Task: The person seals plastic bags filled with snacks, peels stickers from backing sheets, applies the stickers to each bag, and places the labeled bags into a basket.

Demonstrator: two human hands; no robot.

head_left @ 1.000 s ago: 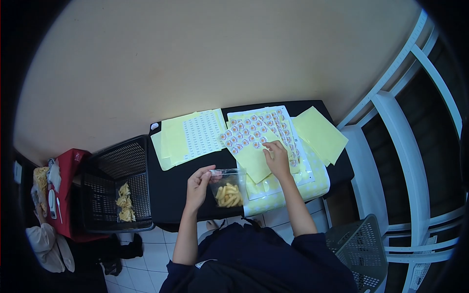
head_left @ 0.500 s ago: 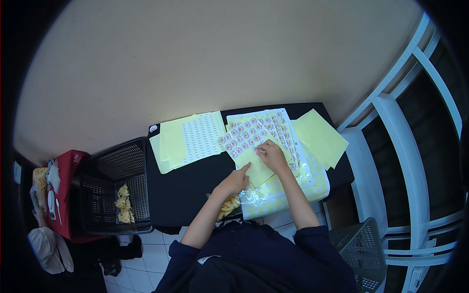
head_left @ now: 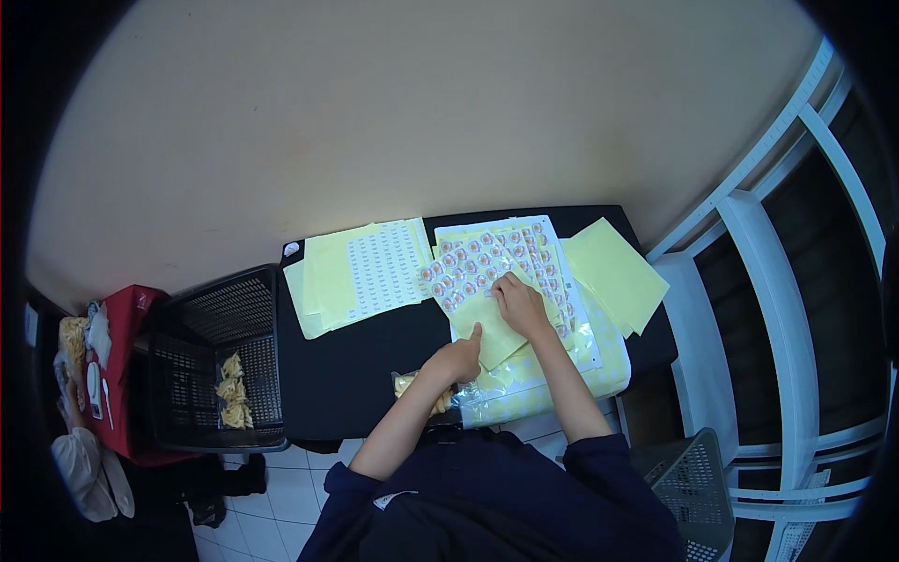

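A yellow sheet of round stickers (head_left: pixel 473 267) lies at an angle on top of more sticker sheets; its lower part is bare backing. My left hand (head_left: pixel 454 361) is closed at the sheet's lower left edge, one digit stretched over the backing and the others curled out of sight. My right hand (head_left: pixel 520 307) has its fingertips pinched at the lowest row of stickers, at the edge of a sticker mostly hidden by the fingers. A clear plastic bag of yellowish snack pieces (head_left: pixel 408 385) lies below my left wrist, partly covered by my forearm.
Text-label sheets (head_left: pixel 384 265) lie on the left of the black-covered table (head_left: pixel 346 375); plain yellow sheets (head_left: pixel 618 272) lie right. A black basket (head_left: pixel 281 375) holding snack bags stands left, near a red table (head_left: pixel 126 412) and another person's sleeve (head_left: pixel 80 468). A grey basket (head_left: pixel 698 487) is lower right.
My right hand has shifted slightly down and right, its fingertips still at the stickers. My left hand has moved slightly down. More of the snack bag shows beside my left forearm.
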